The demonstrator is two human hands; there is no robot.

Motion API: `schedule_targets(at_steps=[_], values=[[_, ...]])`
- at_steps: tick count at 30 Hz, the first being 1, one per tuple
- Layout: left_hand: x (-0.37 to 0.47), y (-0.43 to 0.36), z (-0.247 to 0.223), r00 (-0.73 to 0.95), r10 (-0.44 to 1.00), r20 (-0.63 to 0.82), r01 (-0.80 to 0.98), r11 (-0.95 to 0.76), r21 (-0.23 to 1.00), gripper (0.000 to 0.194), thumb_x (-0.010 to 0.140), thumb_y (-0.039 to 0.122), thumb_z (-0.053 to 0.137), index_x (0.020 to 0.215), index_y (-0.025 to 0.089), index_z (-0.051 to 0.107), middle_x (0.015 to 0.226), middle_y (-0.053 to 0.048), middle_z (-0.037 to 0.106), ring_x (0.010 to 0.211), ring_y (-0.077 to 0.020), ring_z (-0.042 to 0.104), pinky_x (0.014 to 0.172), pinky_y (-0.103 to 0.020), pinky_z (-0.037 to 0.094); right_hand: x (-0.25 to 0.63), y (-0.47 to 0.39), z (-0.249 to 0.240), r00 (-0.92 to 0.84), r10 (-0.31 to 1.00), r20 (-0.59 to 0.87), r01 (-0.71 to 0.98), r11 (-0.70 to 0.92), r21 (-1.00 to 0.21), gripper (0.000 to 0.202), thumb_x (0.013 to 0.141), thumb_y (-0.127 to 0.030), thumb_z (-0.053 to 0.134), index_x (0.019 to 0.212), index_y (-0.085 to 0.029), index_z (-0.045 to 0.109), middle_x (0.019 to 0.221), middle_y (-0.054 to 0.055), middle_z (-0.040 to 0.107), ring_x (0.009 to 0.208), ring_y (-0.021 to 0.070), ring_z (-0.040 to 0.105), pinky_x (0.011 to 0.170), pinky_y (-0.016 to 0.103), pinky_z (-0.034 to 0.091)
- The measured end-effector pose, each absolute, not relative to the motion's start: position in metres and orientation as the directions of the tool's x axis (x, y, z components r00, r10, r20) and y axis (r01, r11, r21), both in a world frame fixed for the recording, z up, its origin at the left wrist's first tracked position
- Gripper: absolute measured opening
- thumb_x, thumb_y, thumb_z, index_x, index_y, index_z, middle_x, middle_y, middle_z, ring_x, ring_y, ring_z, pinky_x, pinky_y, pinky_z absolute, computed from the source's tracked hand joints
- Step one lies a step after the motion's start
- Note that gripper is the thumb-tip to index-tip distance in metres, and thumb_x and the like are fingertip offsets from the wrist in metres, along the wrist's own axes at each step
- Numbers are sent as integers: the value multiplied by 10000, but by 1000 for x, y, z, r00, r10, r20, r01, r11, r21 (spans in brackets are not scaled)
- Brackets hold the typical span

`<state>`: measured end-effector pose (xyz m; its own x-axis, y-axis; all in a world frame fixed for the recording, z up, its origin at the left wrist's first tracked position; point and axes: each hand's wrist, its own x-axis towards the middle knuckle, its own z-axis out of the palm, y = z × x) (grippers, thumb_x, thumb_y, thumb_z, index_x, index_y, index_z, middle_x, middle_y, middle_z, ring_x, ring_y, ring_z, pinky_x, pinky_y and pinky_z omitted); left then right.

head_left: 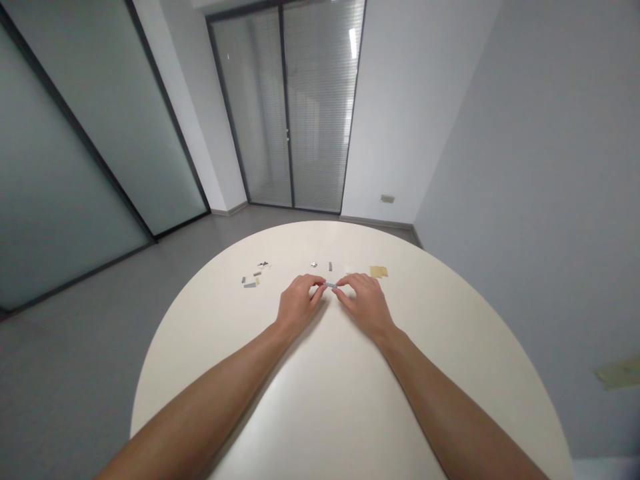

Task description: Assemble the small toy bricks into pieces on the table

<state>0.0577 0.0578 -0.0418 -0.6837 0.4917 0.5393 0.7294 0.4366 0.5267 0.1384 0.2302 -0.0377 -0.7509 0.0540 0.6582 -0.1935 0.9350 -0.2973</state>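
A small grey bar-shaped piece (331, 285) is held between my two hands, above the middle of the round white table (320, 400). My left hand (301, 299) pinches its left end between thumb and fingers. At the right end, the thumb and fingers of my right hand (367, 303) close on the same piece. Just beyond my hands lie a short dark grey piece (330, 266) and a small shiny metallic item (313, 265), too small to make out.
Several small grey pieces (250, 285) and dark bits (263, 264) lie at the table's left. Yellowish paper-like squares (379, 271) rest beyond my right hand. Glass doors (290, 113) and walls stand past the table's far edge.
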Motion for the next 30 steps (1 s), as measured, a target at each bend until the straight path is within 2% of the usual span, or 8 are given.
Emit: schedule_targets(at_steps=[30], values=[[57, 58, -42, -662, 511, 549, 749, 410, 521, 163, 967, 308, 561, 1066, 240, 671, 1024, -22, 728, 996, -192, 649, 840, -329, 523, 138, 230, -38, -765, 54, 642, -188, 935, -302, 137, 942, -369, 618, 917, -239, 653, 968, 49, 733, 956, 241, 640, 850, 393, 409]])
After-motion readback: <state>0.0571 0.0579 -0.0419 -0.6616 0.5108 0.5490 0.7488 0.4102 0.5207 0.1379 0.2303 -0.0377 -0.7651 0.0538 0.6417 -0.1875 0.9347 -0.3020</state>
